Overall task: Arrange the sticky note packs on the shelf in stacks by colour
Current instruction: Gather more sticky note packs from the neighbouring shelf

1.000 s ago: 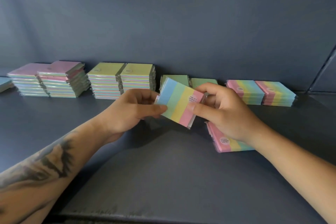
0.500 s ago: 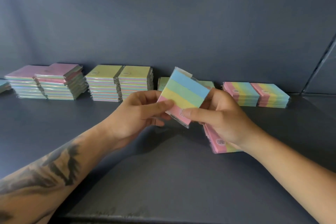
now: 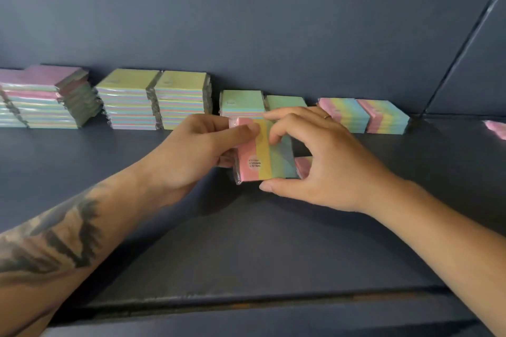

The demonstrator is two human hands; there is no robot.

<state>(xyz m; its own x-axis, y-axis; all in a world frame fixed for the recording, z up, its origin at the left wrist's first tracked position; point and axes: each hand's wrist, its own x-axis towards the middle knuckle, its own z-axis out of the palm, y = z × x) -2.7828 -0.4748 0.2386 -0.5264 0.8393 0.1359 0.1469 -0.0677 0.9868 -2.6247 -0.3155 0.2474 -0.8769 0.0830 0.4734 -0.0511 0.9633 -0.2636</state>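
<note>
A striped pack [image 3: 267, 154] of sticky notes, banded pink, yellow, green and blue, is being held at the middle of the dark shelf [image 3: 246, 241], near its centre. It is being pinched at its far left corner between thumb and fingers of the left hand [image 3: 202, 156]. The right hand [image 3: 323, 161] is being curled over it, fingertips on the top face and thumb against the near edge. Whether the pack is being rested on the shelf or on further packs cannot be told. A second pack [image 3: 302, 165] is being partly hidden just right of it, under the right hand. Along the far wall, stacks are being kept in a row: pink-topped stacks [image 3: 46, 96] far left, yellow-topped stacks [image 3: 156, 98], low green-topped stacks [image 3: 242, 104], then striped stacks [image 3: 364, 115] to the right. A loose pink pack [image 3: 497, 128] is being cut off at the right edge
</note>
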